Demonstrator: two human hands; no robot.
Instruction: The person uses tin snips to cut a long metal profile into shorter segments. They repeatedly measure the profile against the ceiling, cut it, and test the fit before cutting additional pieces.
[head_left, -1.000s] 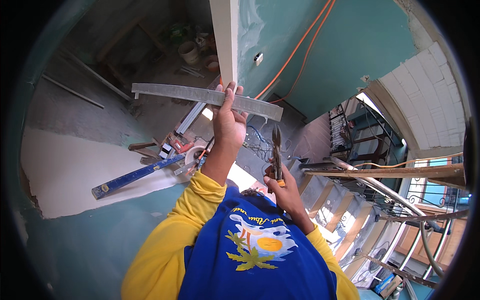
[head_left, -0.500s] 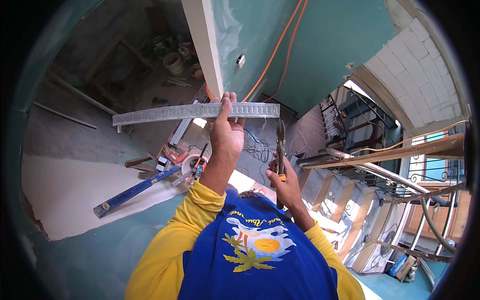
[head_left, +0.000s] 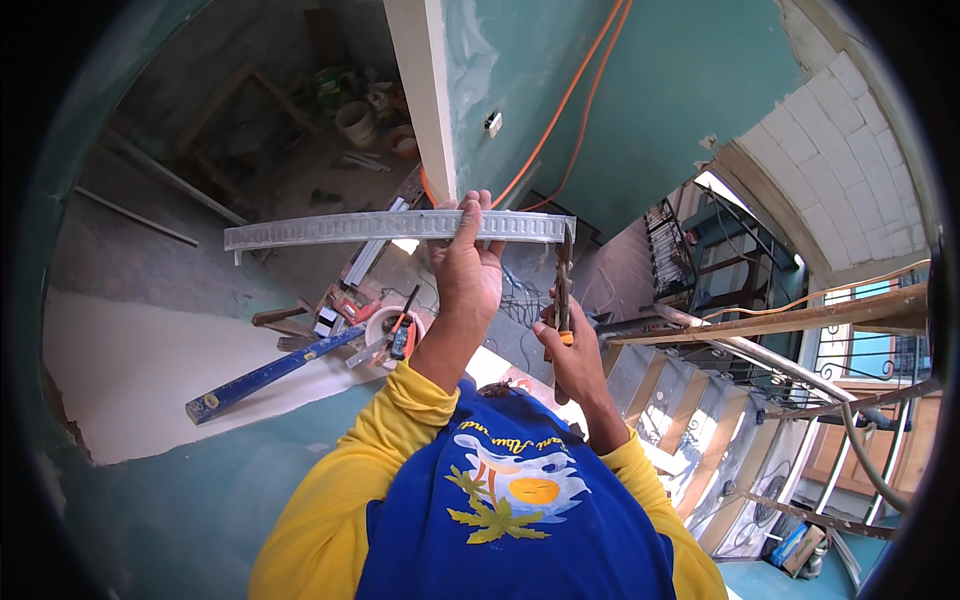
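Observation:
A long ribbed strip of grey metal channel (head_left: pixel 350 227) lies crosswise in front of me, slightly bowed, with a small bent tab at its left end. My left hand (head_left: pixel 466 275) grips it right of its middle, thumb on the near face and fingers behind. In my right hand (head_left: pixel 574 358) is a pair of pliers (head_left: pixel 563 285) with orange on the handle, held upright. The jaws are at the strip's right end and seem to touch its edge; whether they are closed on it I cannot tell.
A blue spirit level (head_left: pixel 265 380) leans at left beside a white bucket (head_left: pixel 392 325) of tools. Orange cable (head_left: pixel 560 130) hangs along the green wall. To the right are a wooden beam (head_left: pixel 770 318), a staircase (head_left: pixel 690 410) and metal railings. Wires (head_left: pixel 520 300) lie on the floor below.
The pliers have risen, bringing their jaws up to the strip's right end. My left hand and the strip's right end have shifted slightly right, and the view has turned a little.

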